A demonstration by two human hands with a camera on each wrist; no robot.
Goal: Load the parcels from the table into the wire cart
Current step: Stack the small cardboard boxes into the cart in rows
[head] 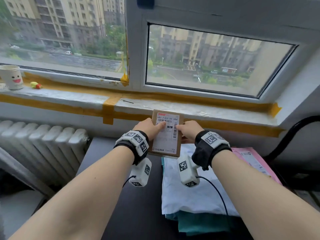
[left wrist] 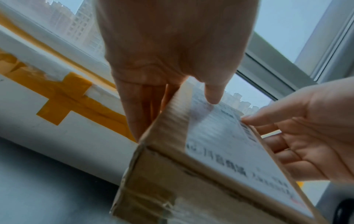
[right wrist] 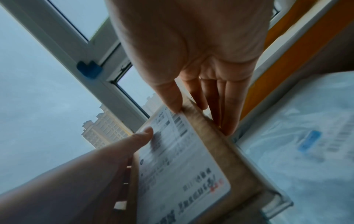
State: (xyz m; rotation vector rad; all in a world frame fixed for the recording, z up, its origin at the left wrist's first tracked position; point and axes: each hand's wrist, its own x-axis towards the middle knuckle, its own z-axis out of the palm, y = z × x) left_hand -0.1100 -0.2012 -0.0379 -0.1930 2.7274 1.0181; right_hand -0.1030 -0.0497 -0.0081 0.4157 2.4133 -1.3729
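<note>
I hold the cardboard parcel (head: 167, 134) between my left hand (head: 149, 127) and right hand (head: 189, 132), each grip pinching a side, label up, long axis pointing away toward the windowsill (head: 199, 108).

Upper-floor apartment room, looks residential: white column radiator (head: 43, 144) under taped windowsill (head: 69, 97), paper cup (head: 12, 77) with smiley face on sill, apartment blocks (head: 65, 19) outside, dark tabletop (head: 138, 205) holding mailer bags (head: 195, 191).

right hand (right wrist: 193, 50) pinching cardboard parcel (right wrist: 216, 151) edge, left hand (right wrist: 107, 160) thumb on its label, white mailer (right wrist: 306, 136) beside
</note>
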